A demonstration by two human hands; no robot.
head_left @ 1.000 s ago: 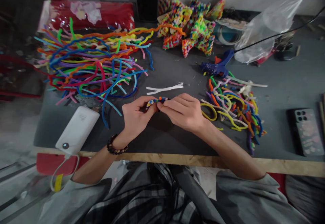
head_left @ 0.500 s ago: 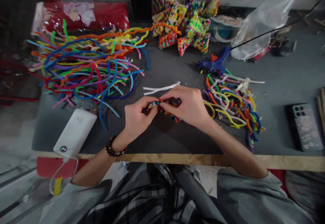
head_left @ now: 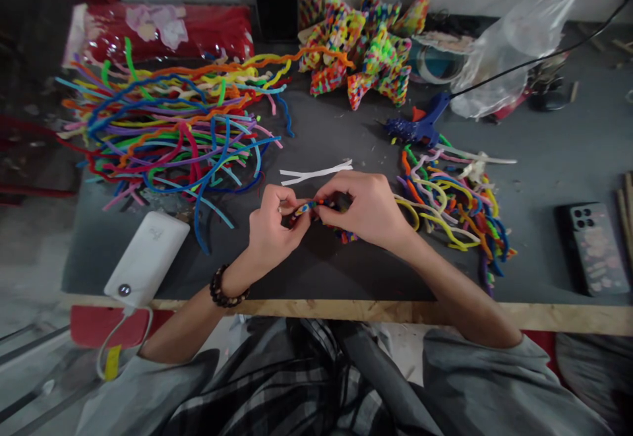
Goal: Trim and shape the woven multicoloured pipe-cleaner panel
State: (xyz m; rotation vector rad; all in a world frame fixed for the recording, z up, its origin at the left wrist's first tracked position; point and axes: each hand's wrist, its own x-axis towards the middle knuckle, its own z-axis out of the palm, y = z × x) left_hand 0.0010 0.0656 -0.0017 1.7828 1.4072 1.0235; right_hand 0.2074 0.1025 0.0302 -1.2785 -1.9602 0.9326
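Observation:
A small multicoloured woven pipe-cleaner piece (head_left: pixel 312 206) is pinched between both hands above the dark tabletop. My left hand (head_left: pixel 277 221) grips its left end with thumb and forefinger; a beaded bracelet circles that wrist. My right hand (head_left: pixel 366 208) pinches the piece close by, its fingers covering most of the right part. Lower down, a red and blue bit of the piece shows under the right hand. Just beyond the fingers lie crossed white strips (head_left: pixel 316 173).
Loose pipe cleaners (head_left: pixel 168 126) are heaped at left, with another tangle (head_left: pixel 450 202) at right. Finished woven shapes (head_left: pixel 378 60) stand behind. A blue glue gun (head_left: pixel 420 123) trails a black cord. A white power bank (head_left: pixel 148 254) and a phone (head_left: pixel 596 245) flank my arms.
My left hand has shifted slightly right and its fingers have bent up more around the woven piece. The right hand has barely moved and keeps its pinch.

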